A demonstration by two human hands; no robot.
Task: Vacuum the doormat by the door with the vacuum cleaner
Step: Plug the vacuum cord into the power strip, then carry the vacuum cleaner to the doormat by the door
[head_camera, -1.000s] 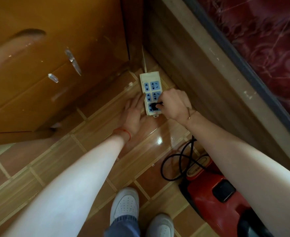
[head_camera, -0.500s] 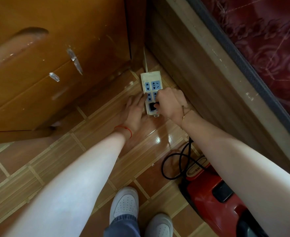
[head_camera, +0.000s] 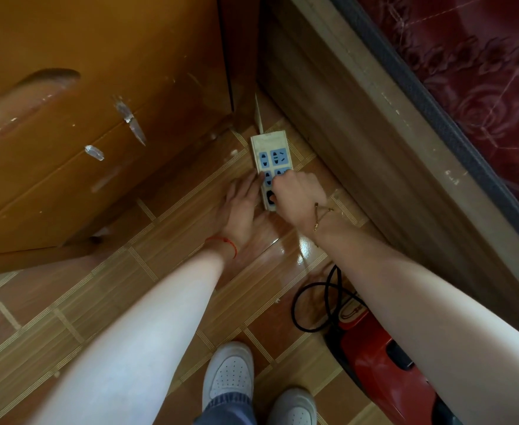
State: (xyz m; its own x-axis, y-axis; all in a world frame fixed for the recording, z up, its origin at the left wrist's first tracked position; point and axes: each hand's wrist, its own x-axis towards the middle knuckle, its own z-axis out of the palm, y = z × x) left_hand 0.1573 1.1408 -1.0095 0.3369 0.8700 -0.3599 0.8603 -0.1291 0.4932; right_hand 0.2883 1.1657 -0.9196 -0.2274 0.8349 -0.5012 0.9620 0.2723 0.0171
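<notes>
A white power strip with blue sockets lies on the tiled floor in the corner. My left hand rests flat on the floor, fingertips against the strip's left edge. My right hand is closed over a black plug seated in the strip's nearest socket. The plug's black cord loops on the floor down to the red vacuum cleaner at the lower right, partly hidden by my right forearm. No doormat is in view.
A brown wooden cabinet fills the upper left. A wooden bed frame with a dark red mattress runs along the right. My two white shoes stand at the bottom on the floor tiles.
My right hand has pushed down over the plug, covering more of it. My left hand stays beside the strip. The camera has shifted slightly.
</notes>
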